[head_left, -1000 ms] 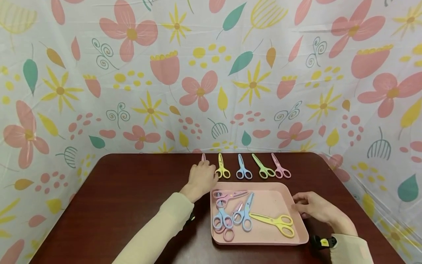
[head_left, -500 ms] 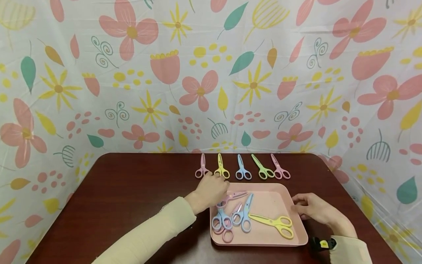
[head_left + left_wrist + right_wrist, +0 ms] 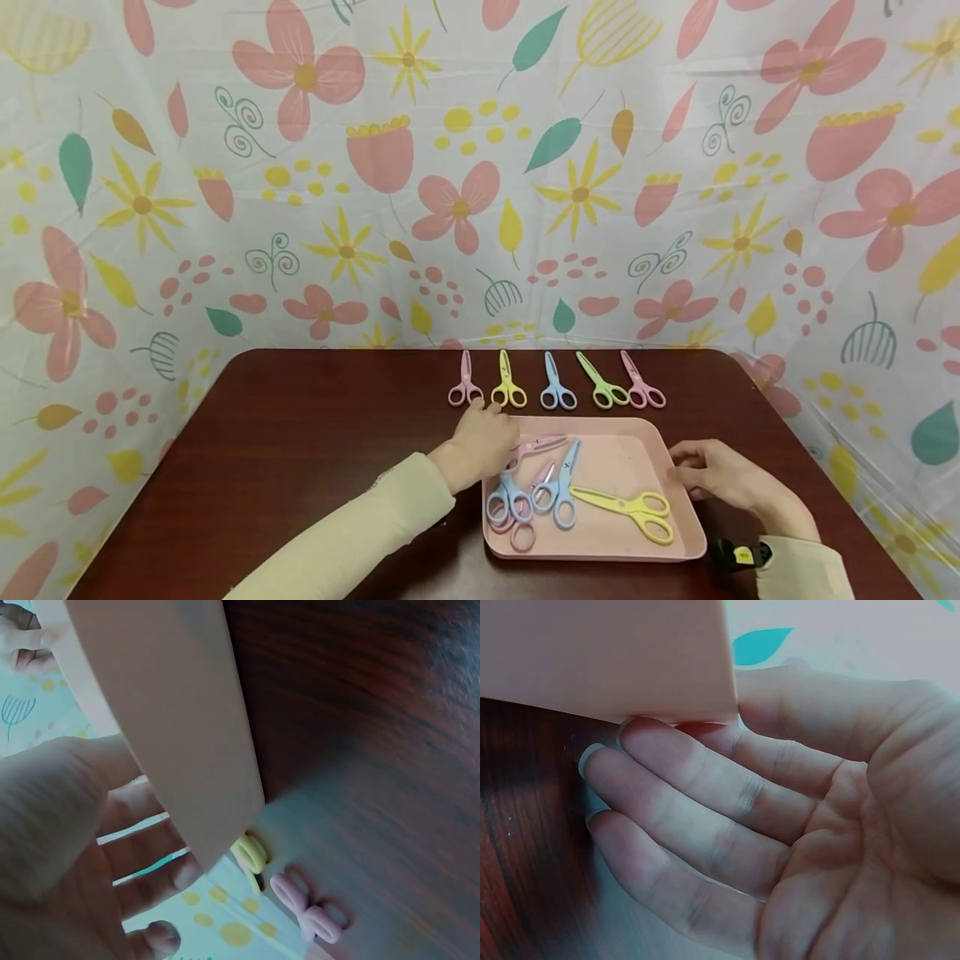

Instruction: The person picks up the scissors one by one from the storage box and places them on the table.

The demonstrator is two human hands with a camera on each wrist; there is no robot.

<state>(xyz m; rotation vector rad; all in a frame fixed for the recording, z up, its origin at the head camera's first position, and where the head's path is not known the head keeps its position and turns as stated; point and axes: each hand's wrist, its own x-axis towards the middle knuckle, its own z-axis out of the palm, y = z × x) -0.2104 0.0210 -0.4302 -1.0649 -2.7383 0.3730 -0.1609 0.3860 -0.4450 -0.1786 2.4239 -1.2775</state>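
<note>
My left hand (image 3: 482, 442) reaches over the back left corner of the pink tray (image 3: 618, 458), covering part of a purple pair of scissors (image 3: 551, 442). In the left wrist view its fingers pass behind the tray wall (image 3: 172, 712). Most fingertips are hidden, so whether they grip the scissors does not show. My right hand (image 3: 723, 479) holds the tray's right edge, fingers (image 3: 682, 761) against the outside and thumb over the rim. Inside lie two blue pairs of scissors (image 3: 564, 487), one yellow pair (image 3: 630, 505) and a pink pair (image 3: 522, 537) partly underneath.
Behind the tray several scissors stand in a row on the dark wooden table (image 3: 300, 467), blades pointing away: pink (image 3: 466, 383), yellow (image 3: 507, 385), blue (image 3: 556, 387), green (image 3: 600, 383) and pink (image 3: 640, 385). A flowered cloth (image 3: 480, 208) hangs behind the table's far edge.
My left hand has let go of the leftmost pink scissors in the row and moved back toward me, over the tray's corner. The right hand and tray have stayed put.
</note>
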